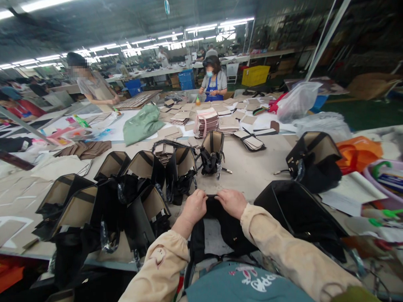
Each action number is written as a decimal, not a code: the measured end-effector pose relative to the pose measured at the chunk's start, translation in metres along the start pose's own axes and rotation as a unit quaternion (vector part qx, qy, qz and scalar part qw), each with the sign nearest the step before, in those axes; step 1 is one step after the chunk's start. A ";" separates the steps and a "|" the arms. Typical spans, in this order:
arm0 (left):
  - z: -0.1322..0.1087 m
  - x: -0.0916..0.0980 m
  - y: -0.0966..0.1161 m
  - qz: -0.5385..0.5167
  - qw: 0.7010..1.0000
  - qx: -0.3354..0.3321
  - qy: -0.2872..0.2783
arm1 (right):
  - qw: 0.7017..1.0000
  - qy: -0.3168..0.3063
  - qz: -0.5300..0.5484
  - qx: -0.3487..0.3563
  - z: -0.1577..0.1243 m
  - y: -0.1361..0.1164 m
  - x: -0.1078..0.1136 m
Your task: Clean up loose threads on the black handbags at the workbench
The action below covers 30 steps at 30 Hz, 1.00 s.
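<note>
My left hand (194, 207) and my right hand (232, 202) are side by side at the near edge of the worktable (251, 167). Both are curled over the top edge of a black bag (220, 232) that lies between my forearms. The fingers of each hand are bent and pinch the bag's rim. To my left stand several black bags with tan lining (136, 184), upside down and packed close. Another black bag (312, 158) stands to the right, and a bigger one (299, 213) lies just beside my right forearm.
Stacks of tan card pieces (207, 120) and a green plastic bag (143, 124) lie further back on the table. Two people (214, 80) work at the far side. A clear plastic bag (297, 101), an orange bag (358, 154) and a purple basin (390, 179) sit to the right.
</note>
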<state>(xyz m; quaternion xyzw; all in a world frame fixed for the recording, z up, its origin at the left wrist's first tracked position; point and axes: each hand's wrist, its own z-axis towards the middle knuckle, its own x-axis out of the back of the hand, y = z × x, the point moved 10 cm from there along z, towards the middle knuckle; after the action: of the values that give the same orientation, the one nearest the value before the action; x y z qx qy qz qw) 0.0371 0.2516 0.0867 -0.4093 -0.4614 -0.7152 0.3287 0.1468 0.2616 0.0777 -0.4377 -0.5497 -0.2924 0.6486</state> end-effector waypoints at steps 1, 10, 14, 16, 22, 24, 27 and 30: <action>0.000 0.000 0.000 0.003 1.000 0.003 0.000 | 1.000 0.000 -0.001 0.000 0.000 -0.001 0.000; 0.003 0.005 0.001 0.033 0.999 0.020 0.011 | 1.000 -0.021 -0.005 -0.020 0.006 -0.002 -0.001; 0.002 0.004 0.000 0.029 0.999 0.022 0.016 | 1.000 -0.007 0.008 -0.021 0.006 0.000 0.000; 0.003 0.004 0.000 0.027 0.999 0.023 0.017 | 1.000 0.002 0.023 -0.020 0.006 0.003 0.000; 0.006 0.002 0.001 0.030 0.999 0.027 0.015 | 0.999 0.005 0.037 -0.012 0.005 0.005 0.000; 0.007 0.002 0.001 0.036 0.999 0.031 0.014 | 1.000 0.002 0.023 -0.013 0.006 0.003 0.000; 0.007 0.001 -0.001 0.046 0.998 0.044 0.011 | 1.000 -0.008 0.006 -0.020 0.009 -0.001 0.000; 0.008 -0.001 -0.005 0.055 0.997 0.062 0.007 | 0.999 -0.013 -0.005 -0.029 0.012 -0.004 -0.001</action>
<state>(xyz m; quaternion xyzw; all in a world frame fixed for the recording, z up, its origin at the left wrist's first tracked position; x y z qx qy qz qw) 0.0355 0.2606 0.0861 -0.4078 -0.4796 -0.6689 0.3952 0.1377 0.2708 0.0773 -0.4571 -0.5520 -0.3054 0.6270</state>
